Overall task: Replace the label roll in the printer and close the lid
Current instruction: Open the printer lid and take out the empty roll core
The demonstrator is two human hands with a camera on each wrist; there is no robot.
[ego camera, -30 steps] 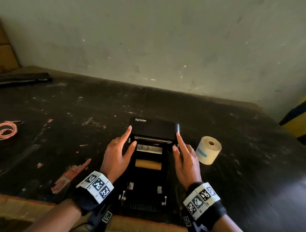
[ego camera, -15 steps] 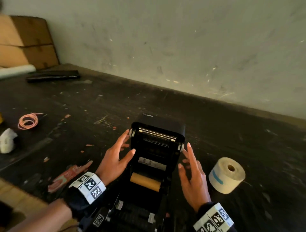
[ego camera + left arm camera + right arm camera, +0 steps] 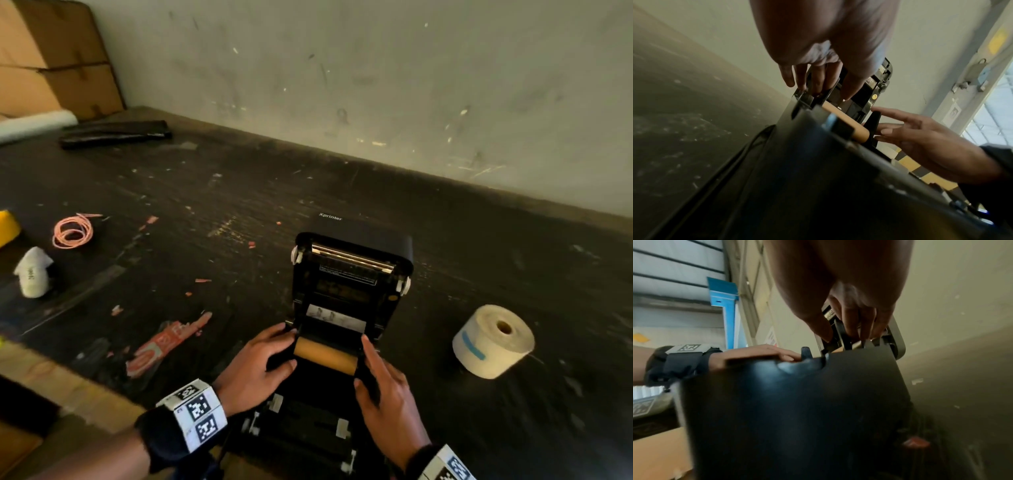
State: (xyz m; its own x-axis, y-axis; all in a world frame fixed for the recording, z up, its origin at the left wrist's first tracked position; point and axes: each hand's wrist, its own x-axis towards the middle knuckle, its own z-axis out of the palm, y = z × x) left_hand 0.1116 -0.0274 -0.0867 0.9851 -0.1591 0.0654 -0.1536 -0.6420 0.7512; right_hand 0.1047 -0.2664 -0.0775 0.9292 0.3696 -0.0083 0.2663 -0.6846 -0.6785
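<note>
The bare cardboard core (image 3: 323, 356) sits in the open printer (image 3: 342, 308), between your fingers. Your left hand (image 3: 260, 366) grips the left roll guide, fingers curled over it; your right hand (image 3: 383, 380) lies along the right guide, fingers nearly straight against it. The lid (image 3: 352, 263) stands upright beyond your fingertips. The new label roll (image 3: 493, 342) lies on the desk (image 3: 205, 205), well right of your right hand. I judge only the opening done; swapping and closing remain.

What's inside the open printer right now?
A bare brown cardboard core sits between two black holders, flanked by both hands. The bay floor beneath it is hidden.
</note>
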